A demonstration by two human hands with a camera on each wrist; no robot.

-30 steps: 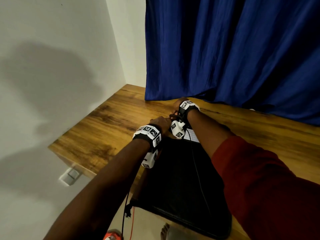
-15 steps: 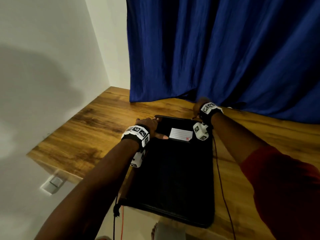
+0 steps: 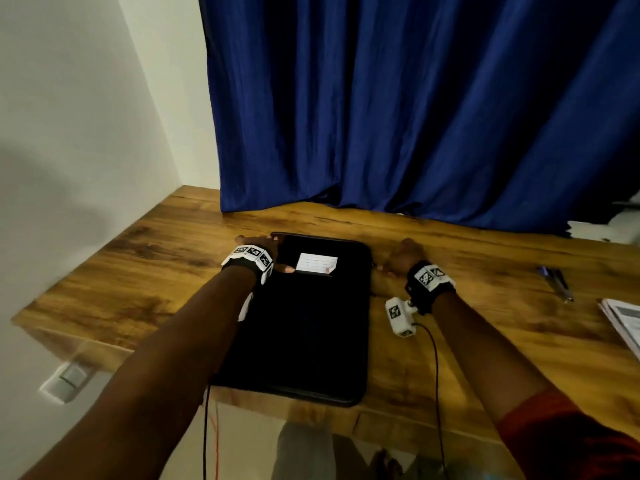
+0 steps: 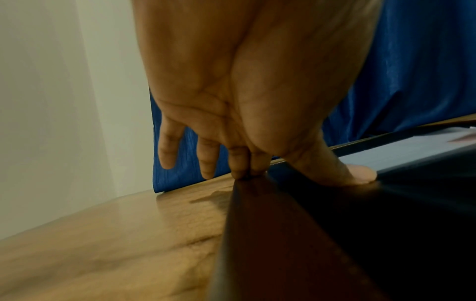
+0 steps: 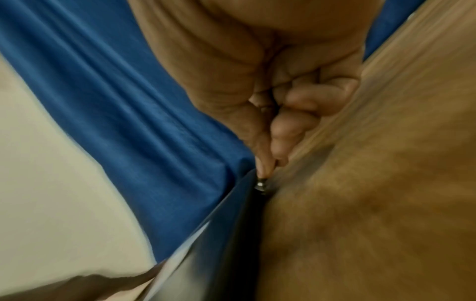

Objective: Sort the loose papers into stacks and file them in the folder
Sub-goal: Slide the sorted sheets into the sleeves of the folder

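Note:
A black zip folder (image 3: 304, 334) with a white label (image 3: 317, 263) lies closed on the wooden table (image 3: 156, 271). My left hand (image 3: 263, 244) rests on its far left corner: the thumb (image 4: 358, 175) presses on the cover and straight fingers (image 4: 242, 163) touch the corner edge. My right hand (image 3: 403, 254) sits at the folder's right edge near the far corner. In the right wrist view, its thumb and forefinger (image 5: 268, 163) pinch the small metal zipper pull (image 5: 260, 185) beside the folder's side (image 5: 219, 244).
A stack of printed papers (image 3: 623, 323) lies at the table's right edge, with pens (image 3: 557, 282) just beyond it. A blue curtain (image 3: 415, 116) hangs along the back of the table. A white wall (image 3: 69, 133) borders the left side.
My right hand has travelled with the zipper pull from the far left corner, along the far edge, to the right side. The left hand has stayed on its corner.

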